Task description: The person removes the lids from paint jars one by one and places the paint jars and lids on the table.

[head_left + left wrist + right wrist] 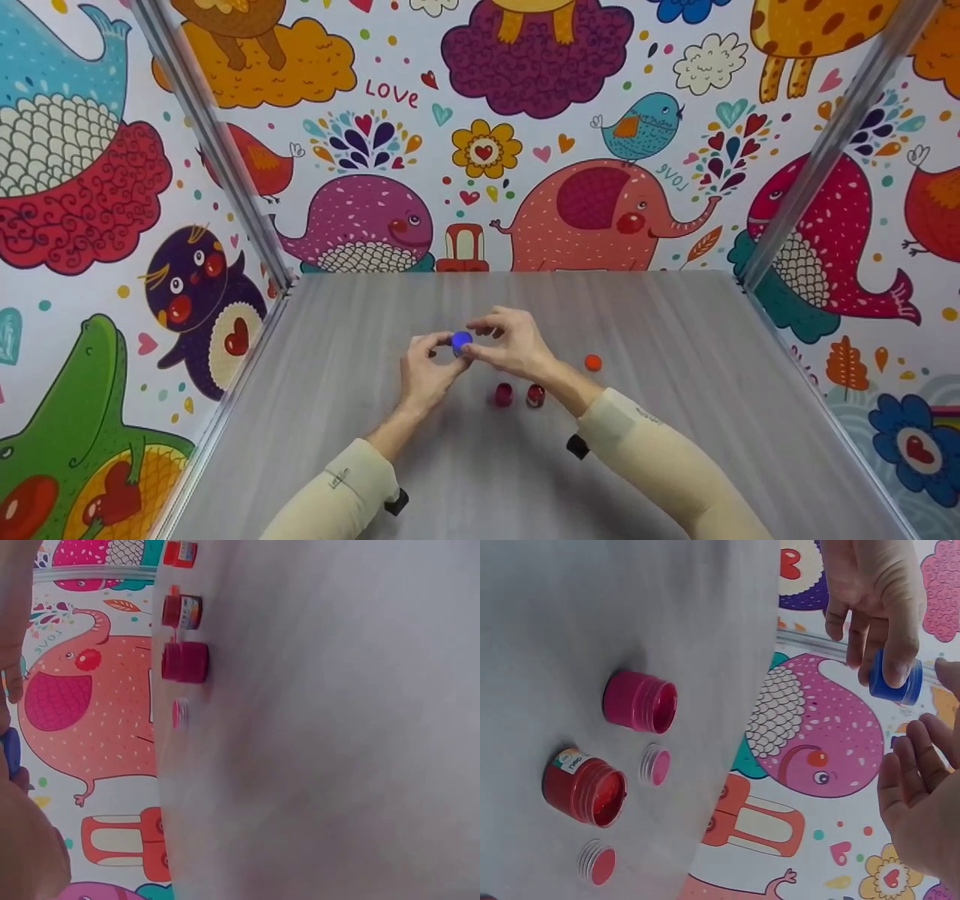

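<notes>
My left hand (431,373) grips a small blue paint jar (461,343) above the table, thumb and fingers around its sides. In the right wrist view the blue jar (892,680) lies sideways in that hand (877,600). My right hand (515,343) is beside the jar with its fingers spread and loosely bent. Its thumb is close to the jar; whether it touches cannot be told. Below the hands stand a magenta paint jar (639,701) and a red paint jar (583,787), both uncovered. A pink lid (655,766) and a red lid (597,862) lie near them.
An orange jar (593,363) stands farther right, beyond my right forearm. The grey table (360,315) ends at a back wall (405,150) printed with cartoon animals. Metal posts (225,150) mark the corners.
</notes>
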A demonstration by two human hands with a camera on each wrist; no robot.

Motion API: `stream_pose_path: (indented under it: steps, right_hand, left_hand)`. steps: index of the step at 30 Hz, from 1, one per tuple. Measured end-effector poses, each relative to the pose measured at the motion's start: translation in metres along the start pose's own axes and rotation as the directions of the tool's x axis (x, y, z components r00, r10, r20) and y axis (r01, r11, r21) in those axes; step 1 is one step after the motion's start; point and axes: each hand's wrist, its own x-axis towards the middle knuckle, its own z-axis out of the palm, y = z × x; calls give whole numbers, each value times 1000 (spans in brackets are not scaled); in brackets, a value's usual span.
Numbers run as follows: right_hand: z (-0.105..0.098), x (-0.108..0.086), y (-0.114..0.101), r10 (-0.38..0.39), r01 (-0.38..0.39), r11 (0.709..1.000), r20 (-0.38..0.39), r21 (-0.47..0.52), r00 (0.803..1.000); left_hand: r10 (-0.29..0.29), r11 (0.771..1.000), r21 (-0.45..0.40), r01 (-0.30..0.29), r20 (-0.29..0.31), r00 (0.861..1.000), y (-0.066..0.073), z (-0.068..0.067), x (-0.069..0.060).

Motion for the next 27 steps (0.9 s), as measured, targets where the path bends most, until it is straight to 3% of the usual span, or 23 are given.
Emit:
stream_pose_path:
  steps: [8, 15, 23, 27]
  right_hand:
    - [-2, -19, -4, 7, -7, 1000, 3, 9, 1000]
    - [-10, -29, -7, -2, 3, 1000, -21, 25, 1000]
    - [-16, -46, -6, -142, 140, 989, -61, -47, 988]
    - [-19, -52, -6, -158, 154, 986, -76, -60, 985]
  left_hand:
    - [30, 999, -19, -29, 37, 999, 11, 5, -15]
    - [87, 996, -26, -86, 30, 996, 18, 10, -20]
    - [127, 991, -51, -125, 39, 991, 22, 19, -38]
    - [140, 988, -67, -137, 43, 989, 24, 24, -45]
